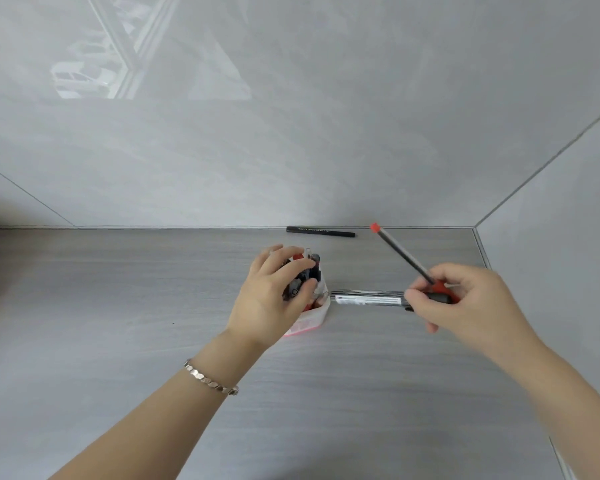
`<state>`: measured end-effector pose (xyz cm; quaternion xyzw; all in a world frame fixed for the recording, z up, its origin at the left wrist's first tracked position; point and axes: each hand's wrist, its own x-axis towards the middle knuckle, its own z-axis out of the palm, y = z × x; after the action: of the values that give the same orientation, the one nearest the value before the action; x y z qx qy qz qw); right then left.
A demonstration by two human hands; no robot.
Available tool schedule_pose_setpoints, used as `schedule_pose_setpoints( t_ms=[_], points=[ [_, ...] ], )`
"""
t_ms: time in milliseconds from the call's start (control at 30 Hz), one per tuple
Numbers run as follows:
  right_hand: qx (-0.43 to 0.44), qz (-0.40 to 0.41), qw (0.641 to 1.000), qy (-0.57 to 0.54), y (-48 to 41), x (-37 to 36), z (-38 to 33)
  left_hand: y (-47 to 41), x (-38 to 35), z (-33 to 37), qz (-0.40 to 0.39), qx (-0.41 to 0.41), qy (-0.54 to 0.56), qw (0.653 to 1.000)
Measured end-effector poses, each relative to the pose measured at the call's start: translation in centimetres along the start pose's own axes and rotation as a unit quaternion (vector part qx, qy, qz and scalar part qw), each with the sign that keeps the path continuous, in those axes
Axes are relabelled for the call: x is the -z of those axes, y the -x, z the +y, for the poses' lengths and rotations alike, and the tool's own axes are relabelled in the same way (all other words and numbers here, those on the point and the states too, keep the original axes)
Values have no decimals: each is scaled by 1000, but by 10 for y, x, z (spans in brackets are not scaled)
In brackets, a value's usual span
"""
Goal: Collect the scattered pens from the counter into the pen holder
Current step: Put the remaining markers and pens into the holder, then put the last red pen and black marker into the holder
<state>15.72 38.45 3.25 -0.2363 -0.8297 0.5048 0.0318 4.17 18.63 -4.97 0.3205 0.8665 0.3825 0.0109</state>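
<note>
Head camera looks down on a grey counter (153, 341) that meets a grey wall at the far side. The right hand (465, 303) is closed around a thin dark pen with a red end (400, 254); the thumb and first fingers pinch its lower part, and the other fingers are curled in. This pen is lifted off the counter and tilted, with its long axis running from the hand up and to the left, so that the red end points toward the far wall. Something red and black also shows inside the same hand, but I cannot tell if it belongs to this pen or to another one. The left hand (274, 296) has loosely spread fingers resting on the top of the pens that stand in the pen holder (309, 320), a small white and pink container in the middle of the counter; the palm hides most of it. Between both hands a black marker with a white label (368, 299) lies flat, its long axis left to right, with the right end hidden behind the right hand. A black pen (321, 231) lies along the wall edge, also left to right. A silver bracelet (210, 377) is on the left wrist.
</note>
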Motion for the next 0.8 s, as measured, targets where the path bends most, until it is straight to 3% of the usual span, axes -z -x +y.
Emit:
schedule_pose_setpoints(
  t_ms=[333,467,567,667,800],
  points=[
    [26,-8,1000,-8,-16,-41,-20,16,11,0,-90,36,155,983],
    [33,-13,999,-17,-22,-60,-20,21,19,4,-94,50,165,981],
    [81,-8,991,106,-27,-59,-34,20,19,3,-78,83,141,983],
    [145,-20,959,243,-29,-61,-54,20,17,-4,-65,119,132,982],
    [160,-14,949,270,-40,-90,-46,22,17,-7,-75,155,168,971]
  ],
)
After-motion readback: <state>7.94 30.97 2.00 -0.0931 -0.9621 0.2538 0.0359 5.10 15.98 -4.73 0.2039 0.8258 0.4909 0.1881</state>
